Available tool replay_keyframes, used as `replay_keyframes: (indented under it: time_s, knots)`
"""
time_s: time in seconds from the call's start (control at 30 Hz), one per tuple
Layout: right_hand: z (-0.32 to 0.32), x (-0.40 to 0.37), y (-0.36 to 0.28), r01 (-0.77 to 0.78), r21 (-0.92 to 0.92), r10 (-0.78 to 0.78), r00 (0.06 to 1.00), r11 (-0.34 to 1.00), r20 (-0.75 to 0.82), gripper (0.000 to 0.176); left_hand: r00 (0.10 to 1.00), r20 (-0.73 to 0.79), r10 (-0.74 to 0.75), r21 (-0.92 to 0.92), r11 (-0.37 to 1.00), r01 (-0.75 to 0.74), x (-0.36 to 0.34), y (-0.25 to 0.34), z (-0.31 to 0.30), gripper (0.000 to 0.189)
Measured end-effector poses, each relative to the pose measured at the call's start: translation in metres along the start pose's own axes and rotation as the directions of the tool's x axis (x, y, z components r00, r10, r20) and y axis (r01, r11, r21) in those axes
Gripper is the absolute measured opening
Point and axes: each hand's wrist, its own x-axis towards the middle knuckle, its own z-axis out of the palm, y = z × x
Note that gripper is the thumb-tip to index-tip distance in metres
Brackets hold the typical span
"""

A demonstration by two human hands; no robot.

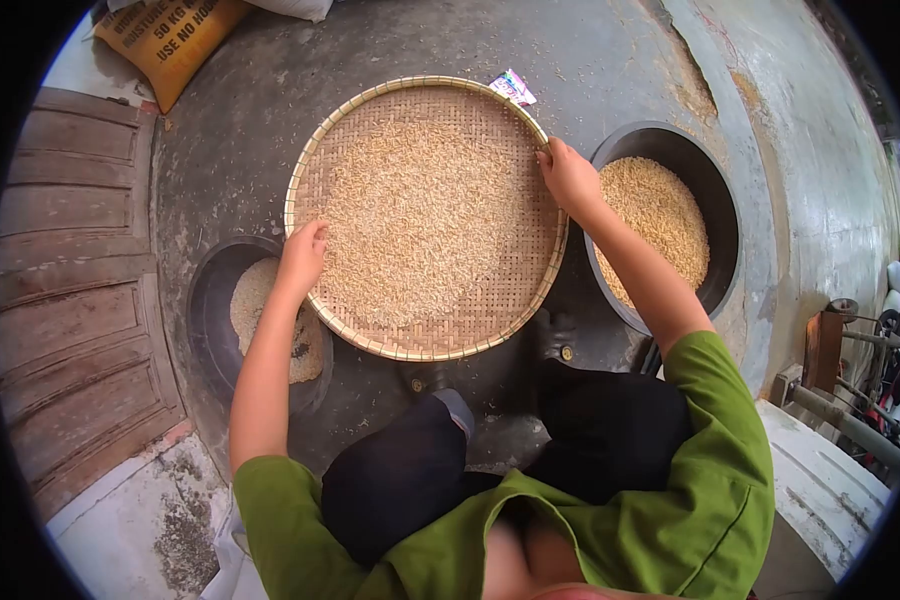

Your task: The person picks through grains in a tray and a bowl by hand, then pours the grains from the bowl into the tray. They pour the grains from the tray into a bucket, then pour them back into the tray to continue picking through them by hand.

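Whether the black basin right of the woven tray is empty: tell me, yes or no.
No, the black basin right of the woven tray holds a heap of pale grain.

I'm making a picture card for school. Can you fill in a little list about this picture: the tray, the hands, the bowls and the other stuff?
tray: round woven tray, covered with loose grain
left hand: left hand grips the tray's left rim
right hand: right hand grips the tray's right rim
left bowl: black left basin, a little pale grain inside, partly under the tray
right bowl: black right basin, holding more grain
ground: grey concrete
also there: yellow sack, small packet, wooden door
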Motion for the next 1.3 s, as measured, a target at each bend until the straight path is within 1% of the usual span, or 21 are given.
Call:
replay_keyframes:
  time_s: [0.07,0.1,0.2,0.27,0.3,0.33,0.37,0.4,0.43,0.5,0.53,0.57,0.63,0.67,0.73,0.87,0.93,1.03,1.17,1.23,1.3]
  knots:
    - [0.000,0.000,0.000,-0.012,-0.014,0.012,1.000,1.000,-0.022,0.026,0.999,0.050,-0.020,-0.049,0.999,0.023,0.010,0.015,0.005,0.028]
    - [0.001,0.001,0.001,0.011,-0.019,-0.011,1.000,1.000,-0.012,0.026,0.998,0.038,-0.041,-0.058,0.997,0.043,0.014,0.017,0.010,0.028]
    - [0.004,0.000,0.002,0.011,-0.025,-0.012,0.998,1.000,-0.067,0.030,0.996,0.010,-0.093,-0.076,0.993,0.094,0.017,0.015,0.020,0.023]
    - [0.004,0.001,0.002,0.005,-0.032,-0.006,0.999,0.999,-0.035,0.030,0.999,0.025,-0.037,-0.138,0.990,0.040,0.014,0.010,0.020,0.017]
    - [0.004,0.002,0.002,-0.020,-0.039,0.020,1.000,0.999,-0.021,0.030,0.998,0.023,-0.055,-0.141,0.988,0.058,0.012,0.012,0.017,0.017]
    - [0.003,0.002,0.001,-0.018,-0.039,0.017,1.000,0.999,-0.026,0.030,0.994,0.037,-0.106,-0.251,0.961,0.112,0.010,0.016,0.012,0.014]
    - [0.002,0.001,0.000,-0.007,-0.039,0.006,1.000,0.999,-0.013,0.030,0.986,0.054,-0.155,-0.359,0.919,0.164,0.007,0.018,0.009,0.011]
    - [0.001,0.001,-0.002,-0.018,-0.027,0.018,1.000,0.999,-0.011,0.031,0.965,0.109,-0.237,-0.458,0.850,0.261,0.007,0.016,0.008,0.010]
    - [0.000,0.002,-0.003,-0.029,-0.015,0.029,1.000,0.999,-0.012,0.031,0.962,0.107,-0.250,-0.460,0.846,0.271,0.005,0.015,0.007,0.010]
    - [0.001,0.003,-0.003,-0.025,-0.019,0.025,1.000,1.000,0.000,0.032,0.947,0.166,-0.275,-0.670,0.673,0.313,0.002,0.015,0.004,0.012]
    - [0.001,0.003,-0.002,-0.021,-0.003,0.021,1.000,1.000,-0.002,0.033,0.940,0.226,-0.254,-0.713,0.614,0.338,-0.001,0.013,0.000,0.019]
    - [0.001,0.003,-0.001,-0.018,0.012,0.018,1.000,1.000,-0.005,0.034,0.938,0.226,-0.262,-0.715,0.610,0.343,-0.004,0.013,-0.001,0.019]
    - [0.002,0.003,-0.001,-0.016,-0.001,0.016,1.000,1.000,-0.003,0.035,0.910,0.301,-0.285,-0.822,0.407,0.399,-0.009,0.019,-0.007,0.026]
    - [0.003,0.003,0.000,-0.022,-0.013,0.022,1.000,1.000,-0.008,0.036,0.909,0.301,-0.289,-0.823,0.403,0.401,-0.010,0.018,-0.008,0.026]
    - [0.002,0.002,-0.001,-0.027,-0.003,0.027,1.000,1.000,0.005,0.036,0.907,0.332,-0.260,-0.857,0.319,0.405,-0.012,0.016,-0.008,0.031]
    - [0.001,0.003,-0.002,-0.031,0.016,0.031,0.999,0.999,0.014,0.037,0.906,0.326,-0.269,-0.862,0.309,0.402,-0.015,0.019,-0.007,0.033]
    - [0.001,0.003,-0.002,-0.031,0.020,0.031,0.999,0.999,0.023,0.037,0.907,0.333,-0.257,-0.823,0.390,0.413,-0.014,0.018,-0.004,0.035]
    - [-0.002,0.003,-0.005,-0.030,0.015,0.030,0.999,0.999,0.024,0.037,0.905,0.355,-0.235,-0.804,0.417,0.424,-0.013,0.017,-0.004,0.036]
    - [0.001,0.003,-0.001,-0.028,-0.002,0.028,1.000,1.000,0.007,0.037,0.908,0.351,-0.229,-0.803,0.426,0.418,-0.014,0.022,-0.004,0.036]
    - [0.003,0.003,0.001,-0.022,0.000,0.022,1.000,1.000,-0.004,0.036,0.906,0.333,-0.262,-0.822,0.391,0.415,-0.016,0.024,-0.004,0.035]
    - [0.003,0.003,0.001,-0.016,0.004,0.016,1.000,1.000,-0.015,0.036,0.902,0.337,-0.270,-0.816,0.395,0.423,-0.016,0.022,-0.002,0.035]
